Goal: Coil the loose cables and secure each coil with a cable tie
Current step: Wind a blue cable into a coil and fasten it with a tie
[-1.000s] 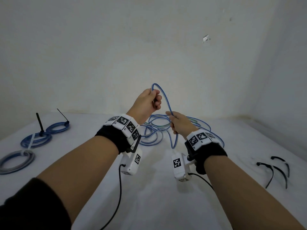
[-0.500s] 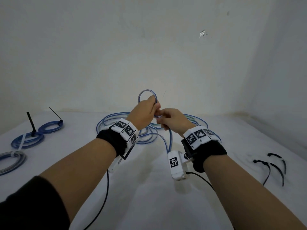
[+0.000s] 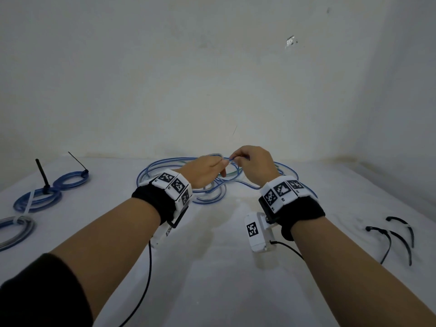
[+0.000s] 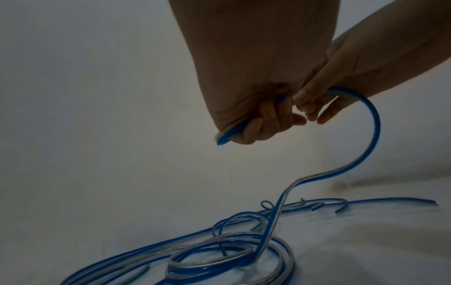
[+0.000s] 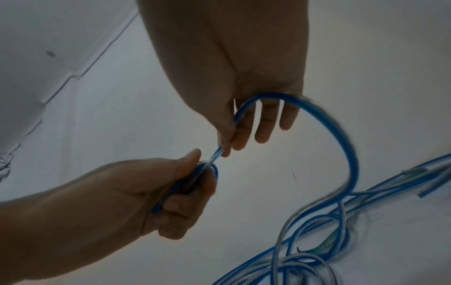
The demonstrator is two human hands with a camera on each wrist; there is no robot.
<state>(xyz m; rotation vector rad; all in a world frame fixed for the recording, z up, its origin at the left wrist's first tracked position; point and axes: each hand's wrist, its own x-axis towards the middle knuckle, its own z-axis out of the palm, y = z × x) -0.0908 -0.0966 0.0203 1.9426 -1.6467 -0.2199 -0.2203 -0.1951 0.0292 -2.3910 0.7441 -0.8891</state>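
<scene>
Head view: three tied coils (image 3: pixel 37 199) sit at far left, spare cable ties (image 3: pixel 391 237) at lower right, and a loose cable pile (image 3: pixel 188 180) waits mid-frame, so plenty is left. Both hands meet above that pile.

Left wrist view: the left hand (image 4: pixel 253 108) curls tight around the blue cable (image 4: pixel 371 135), its first small loop tucked in the fist.

Right wrist view: the right hand (image 5: pixel 239 108) pinches the cable just beside the left fist, slack arching behind its fingers down to the pile.

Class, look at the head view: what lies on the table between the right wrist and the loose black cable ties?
Nothing: bare white table between the right hand side and black cable ties.
</scene>
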